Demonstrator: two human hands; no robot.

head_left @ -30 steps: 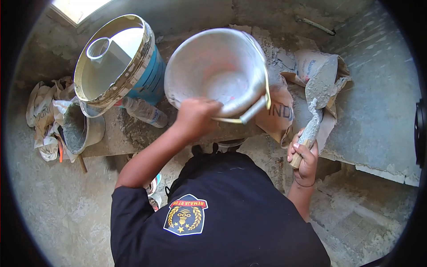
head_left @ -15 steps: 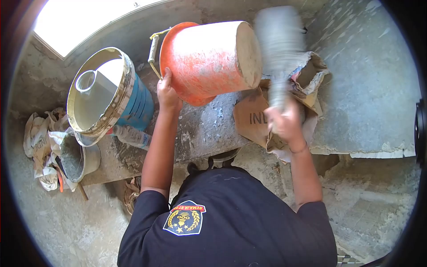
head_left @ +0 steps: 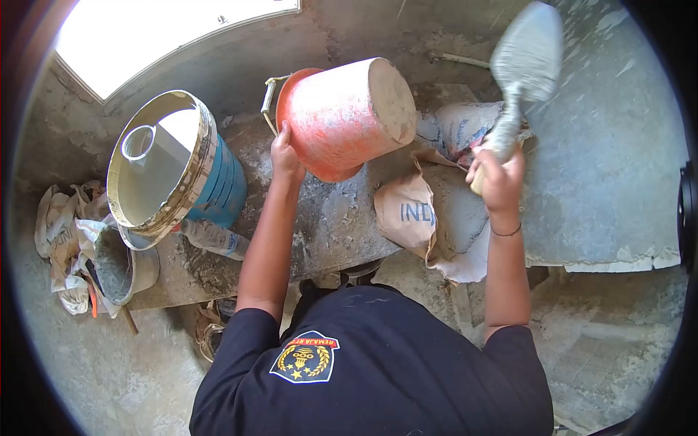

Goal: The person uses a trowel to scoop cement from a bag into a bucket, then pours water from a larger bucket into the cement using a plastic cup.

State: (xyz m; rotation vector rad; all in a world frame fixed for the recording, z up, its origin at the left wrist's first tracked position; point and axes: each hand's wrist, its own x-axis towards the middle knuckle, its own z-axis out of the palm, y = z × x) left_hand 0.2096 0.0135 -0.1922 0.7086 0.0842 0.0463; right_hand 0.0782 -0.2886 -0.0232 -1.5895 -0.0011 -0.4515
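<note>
Left hand [head_left: 285,156] grips tipped orange bucket [head_left: 342,116] by its rim; right hand [head_left: 498,178], fist wrapped around trowel [head_left: 520,76], should strike its base squarely.

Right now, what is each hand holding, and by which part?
Left hand grips the orange bucket at its rim; right hand holds the trowel by its handle.

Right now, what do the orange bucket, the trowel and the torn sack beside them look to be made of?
The orange bucket looks like moulded plastic, matt and scuffed, crusted with pale dried cement. The trowel is motion-blurred: its blade is probably metal under a grey mortar coat, and its handle, mostly hidden in the right hand, seems wooden. The torn sack looks like brown kraft paper, creased and printed with letters. The left hand grips the bucket's rim.
</note>
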